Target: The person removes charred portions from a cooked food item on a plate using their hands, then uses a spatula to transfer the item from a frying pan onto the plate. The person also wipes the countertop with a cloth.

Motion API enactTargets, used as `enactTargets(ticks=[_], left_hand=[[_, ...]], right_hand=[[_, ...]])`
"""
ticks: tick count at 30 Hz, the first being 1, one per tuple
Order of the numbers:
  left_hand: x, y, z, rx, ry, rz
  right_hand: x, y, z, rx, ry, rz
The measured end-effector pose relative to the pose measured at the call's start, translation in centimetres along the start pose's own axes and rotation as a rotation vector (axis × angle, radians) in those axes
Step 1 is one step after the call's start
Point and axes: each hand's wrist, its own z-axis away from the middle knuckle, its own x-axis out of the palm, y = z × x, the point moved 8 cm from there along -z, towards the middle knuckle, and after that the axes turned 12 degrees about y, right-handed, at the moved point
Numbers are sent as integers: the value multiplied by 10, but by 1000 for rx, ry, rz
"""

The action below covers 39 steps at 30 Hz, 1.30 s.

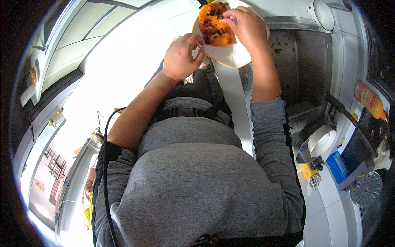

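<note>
A flat, orange-brown pancake-like food (216, 29) with dark charred patches lies on a white plate (230, 57) with a yellow rim. The plate is at the top of the view, beside the sink. Over the food's right part is my right hand (248, 27), with thumb and index fingertips close together at its surface. Whether they pinch a small piece is too unclear to tell. My left hand (183, 57) is at the plate's left rim, its fingers curled and its thumb bent toward the index finger. I cannot tell whether something small is between them.
Right of the plate is a metal sink (311, 61) with dark scraps in it. A white basin (322, 15) stands beyond it. Along the right are a yellow bottle (368, 98), white bowls (322, 140) and a blue packet (338, 166). A black cable (105, 173) hangs by my left arm.
</note>
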Motion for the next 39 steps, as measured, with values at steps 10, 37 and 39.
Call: enactTargets(ticks=[10,37,39], left_hand=[[6,13,14,148,-35,-76],[14,24,19,261,-119,-312],[14,24,19,262,-124,-327]], right_hand=[[-2,-13,-3,-39,7,144],[3,-28,24,-87,-127,-44],[4,-28,25,-96,-118,-43]])
